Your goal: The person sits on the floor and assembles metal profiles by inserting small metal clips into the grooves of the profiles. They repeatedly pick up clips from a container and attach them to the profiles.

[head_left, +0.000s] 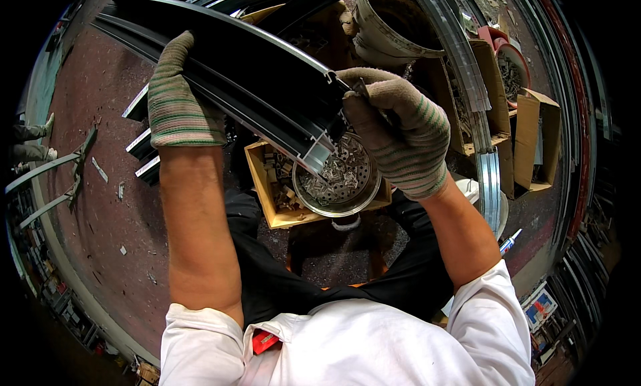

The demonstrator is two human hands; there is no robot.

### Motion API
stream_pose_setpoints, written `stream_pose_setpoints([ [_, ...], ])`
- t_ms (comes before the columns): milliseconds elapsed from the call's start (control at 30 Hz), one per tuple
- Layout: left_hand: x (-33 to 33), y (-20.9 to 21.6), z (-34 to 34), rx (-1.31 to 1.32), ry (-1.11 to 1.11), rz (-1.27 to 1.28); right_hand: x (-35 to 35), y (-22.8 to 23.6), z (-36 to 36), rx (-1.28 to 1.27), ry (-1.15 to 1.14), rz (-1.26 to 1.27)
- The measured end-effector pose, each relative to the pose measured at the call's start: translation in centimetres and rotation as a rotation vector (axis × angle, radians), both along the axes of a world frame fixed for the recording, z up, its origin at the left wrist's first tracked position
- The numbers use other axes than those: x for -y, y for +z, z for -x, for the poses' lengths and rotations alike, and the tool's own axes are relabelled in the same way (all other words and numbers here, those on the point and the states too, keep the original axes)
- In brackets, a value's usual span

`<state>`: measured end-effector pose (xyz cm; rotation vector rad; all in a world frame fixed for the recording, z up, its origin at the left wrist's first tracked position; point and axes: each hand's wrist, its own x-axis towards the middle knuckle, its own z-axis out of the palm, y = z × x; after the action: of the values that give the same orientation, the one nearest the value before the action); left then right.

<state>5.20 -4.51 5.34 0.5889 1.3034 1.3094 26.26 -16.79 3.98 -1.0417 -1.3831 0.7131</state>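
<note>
While the gloved left hand (179, 105) grips the dark aluminium profile (234, 69) mid-length, its long axis runs down-right to the cut end, where the nearer right hand (400, 129) pinches a small tool, above a metal bowl of brackets (339, 182)

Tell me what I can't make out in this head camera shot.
- Head view: what the right hand pinches at the end of the dark metal profile; its gloved fingers cover it.
- The profile's far end: cut off by the picture's upper edge.
- The kind of small metal parts in the round bowl: too small.
</note>
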Motion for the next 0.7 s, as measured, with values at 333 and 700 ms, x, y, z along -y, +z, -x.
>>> stream_pose_setpoints([
  [333, 0.1, -0.1, 0.1, 0.051, -0.001, -0.039, -0.2, 0.7, -1.4, -0.114, 0.236, 0.224],
  [700, 0.7, 0.2, -0.2, 0.106, -0.044, 0.021, -0.4, -0.5, -1.2, -0.190, 0.279, 0.276],
])
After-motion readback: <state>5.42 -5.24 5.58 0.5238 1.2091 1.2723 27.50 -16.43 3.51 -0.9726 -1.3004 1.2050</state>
